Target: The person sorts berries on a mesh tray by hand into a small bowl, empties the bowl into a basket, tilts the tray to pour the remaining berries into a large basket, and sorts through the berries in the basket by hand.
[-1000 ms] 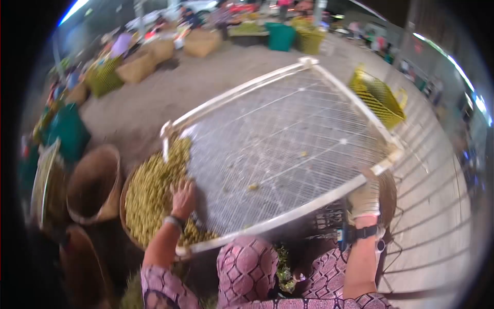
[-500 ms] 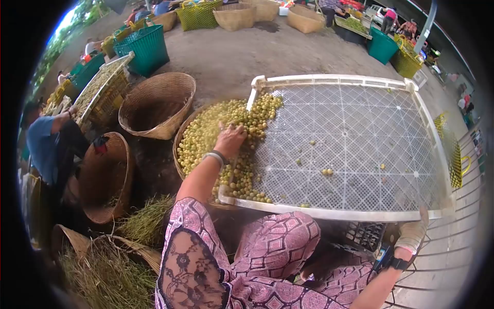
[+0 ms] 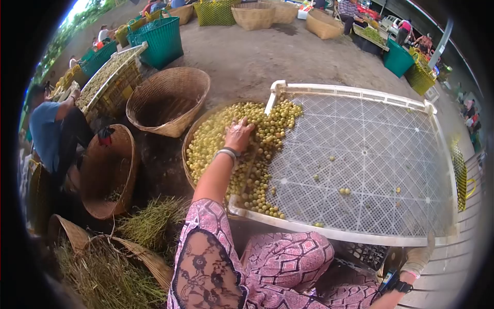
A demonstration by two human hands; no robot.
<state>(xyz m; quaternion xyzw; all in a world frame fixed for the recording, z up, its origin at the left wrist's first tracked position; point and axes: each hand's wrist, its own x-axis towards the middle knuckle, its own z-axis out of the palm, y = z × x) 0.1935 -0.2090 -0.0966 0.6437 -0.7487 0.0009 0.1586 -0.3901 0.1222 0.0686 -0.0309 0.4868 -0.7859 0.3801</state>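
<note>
My left hand [image 3: 239,135] rests with fingers spread on small round yellow-green fruits [image 3: 213,126]. These fill a round woven basket [image 3: 186,164] and spill over the left end of a white mesh tray [image 3: 355,154]. A bracelet and a dark band circle the left wrist. At the tray's near right corner, my right hand [image 3: 418,259], in a pale glove, grips the rim, its thumb at the edge and its other fingers mostly hidden below. A few loose fruits [image 3: 344,191] lie scattered on the mesh.
Two woven baskets, one upright [image 3: 167,100] and one tilted [image 3: 108,172], stand to the left. Bundles of stalks [image 3: 103,273] lie at the lower left. A person in a blue shirt [image 3: 49,134] sits beside a loaded tray [image 3: 110,72]. A dark crate [image 3: 363,253] is under my tray.
The view has turned, so most things sit further right and lower. My left hand has shifted slightly away from me over the fruits. My right hand keeps to the tray's corner.
</note>
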